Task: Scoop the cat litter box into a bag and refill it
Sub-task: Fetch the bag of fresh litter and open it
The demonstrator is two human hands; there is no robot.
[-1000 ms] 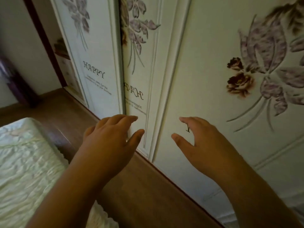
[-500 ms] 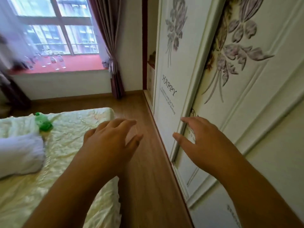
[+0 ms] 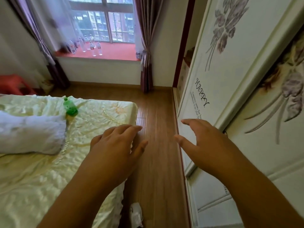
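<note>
No litter box, scoop or bag shows in the head view. My left hand [image 3: 115,145] is held out in front of me over the corner of the bed, fingers relaxed and spread, holding nothing. My right hand [image 3: 202,142] is held out beside it over the strip of wooden floor, close to the wardrobe door, fingers spread and empty.
A bed [image 3: 41,162] with a pale yellow cover fills the left, with a white pillow [image 3: 28,134] and a green bottle [image 3: 70,106] on it. A white flowered sliding wardrobe [image 3: 230,96] lines the right. A narrow wooden floor strip [image 3: 156,112] runs to the window sill [image 3: 105,53] with several bottles. A red stool [image 3: 13,84] stands far left.
The view has swung left from the wardrobe doors to the room, bringing the bed, floor strip and window into sight. Both hands stay held out, open and empty.
</note>
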